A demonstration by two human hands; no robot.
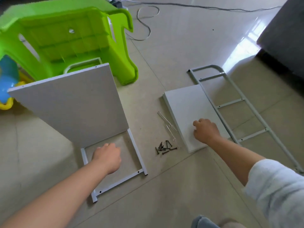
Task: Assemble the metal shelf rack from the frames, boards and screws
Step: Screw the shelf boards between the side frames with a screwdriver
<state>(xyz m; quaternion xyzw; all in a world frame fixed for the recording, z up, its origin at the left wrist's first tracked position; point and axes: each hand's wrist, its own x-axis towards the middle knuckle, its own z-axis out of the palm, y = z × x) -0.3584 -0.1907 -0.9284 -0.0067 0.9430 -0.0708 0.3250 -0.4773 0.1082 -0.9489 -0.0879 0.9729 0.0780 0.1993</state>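
A white metal frame (140, 160) lies on the tiled floor at the left. A white board (70, 104) stands on edge across it, leaning away from me. My left hand (107, 157) hovers with curled fingers over the frame's open near end; its palm side is hidden. A second white board (182, 102) lies flat to the right, and my right hand (206, 131) rests on it with fingers curled under. Beside that board lies a second ladder-like frame (230, 103). A small heap of black screws (165, 148) sits between the two boards.
An overturned green plastic stool (69, 35) stands behind the upright board. A blue and yellow toy (6, 83) is at the far left. A grey cable (146, 25) loops across the floor at the back. A dark grey sofa (286, 35) fills the right. Clear plastic packaging (167, 125) lies above the screws.
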